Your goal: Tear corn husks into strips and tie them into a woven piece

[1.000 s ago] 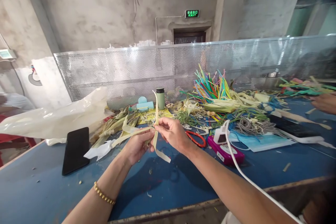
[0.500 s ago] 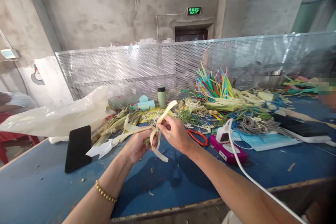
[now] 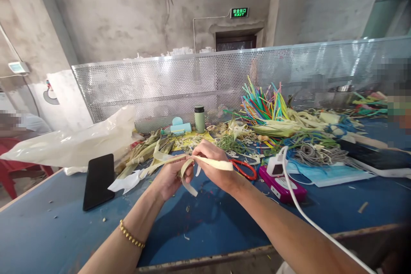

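Note:
In the middle of the head view, above the blue table [image 3: 237, 222], my two hands meet over pale husk strips. My left hand [image 3: 168, 180] is closed around the strips, with one curled end [image 3: 190, 187] hanging below its fingers. Pinched by my right hand [image 3: 220, 177] is a pale yellow husk strip [image 3: 220, 164], whose free end lies across that hand toward the right. Another long strip [image 3: 165, 160] runs from the hands to the left. The point where the strips cross is partly covered by my fingers.
A black phone [image 3: 99, 182] lies left, near a plastic bag [image 3: 73, 139]. Behind the hands stand a green bottle [image 3: 199, 120] and colourful stems [image 3: 266, 102]. Red-handled scissors [image 3: 245, 170], a purple box [image 3: 282, 184] with a white cable [image 3: 298, 207], and a blue mask [image 3: 337, 173] lie right.
The strip in my right hand has swung from pointing up to lying rightward across the hand. My right hand has turned over slightly. My left hand keeps its grip.

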Motion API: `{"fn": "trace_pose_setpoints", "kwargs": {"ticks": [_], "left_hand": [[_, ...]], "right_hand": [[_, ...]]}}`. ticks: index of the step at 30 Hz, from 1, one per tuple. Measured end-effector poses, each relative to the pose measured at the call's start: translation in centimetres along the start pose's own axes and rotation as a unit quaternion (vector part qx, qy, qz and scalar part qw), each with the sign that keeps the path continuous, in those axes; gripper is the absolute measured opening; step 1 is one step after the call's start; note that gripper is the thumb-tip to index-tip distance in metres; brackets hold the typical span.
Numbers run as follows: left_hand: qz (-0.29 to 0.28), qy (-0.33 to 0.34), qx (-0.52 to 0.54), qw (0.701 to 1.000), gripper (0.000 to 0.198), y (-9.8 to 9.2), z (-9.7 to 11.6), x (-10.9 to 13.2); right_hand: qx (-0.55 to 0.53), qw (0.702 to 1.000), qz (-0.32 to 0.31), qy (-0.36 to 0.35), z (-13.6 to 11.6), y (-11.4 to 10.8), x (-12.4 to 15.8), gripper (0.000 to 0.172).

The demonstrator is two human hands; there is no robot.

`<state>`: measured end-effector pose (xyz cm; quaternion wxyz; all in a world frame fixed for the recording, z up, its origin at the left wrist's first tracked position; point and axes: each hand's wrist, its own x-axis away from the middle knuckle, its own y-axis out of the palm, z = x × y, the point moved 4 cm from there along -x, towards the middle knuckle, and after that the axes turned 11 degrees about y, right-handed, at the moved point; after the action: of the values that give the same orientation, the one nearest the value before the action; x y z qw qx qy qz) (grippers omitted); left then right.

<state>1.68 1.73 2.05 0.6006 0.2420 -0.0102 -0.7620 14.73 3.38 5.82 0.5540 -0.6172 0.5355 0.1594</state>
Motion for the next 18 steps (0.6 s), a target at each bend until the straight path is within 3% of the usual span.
{"fn": "trace_pose_setpoints", "kwargs": {"ticks": [6,14,18], "left_hand": [[0.03,0.029,0.008,0.999,0.02,-0.8,-0.3,-0.2],[0.064,0.084,0.012,0.994,0.021,-1.1,0.5,-0.4],[0.025,0.096,0.007,0.995,0.021,-0.5,0.9,-0.3]], "right_hand": [[0.073,0.99,-0.034,-0.113,-1.3,0.0,0.6,0.02],[0.117,0.973,-0.037,-0.194,-2.7,-0.4,1.2,0.026],[0.113,0.974,-0.021,-0.197,-3.0,-0.7,1.1,0.026]]}}
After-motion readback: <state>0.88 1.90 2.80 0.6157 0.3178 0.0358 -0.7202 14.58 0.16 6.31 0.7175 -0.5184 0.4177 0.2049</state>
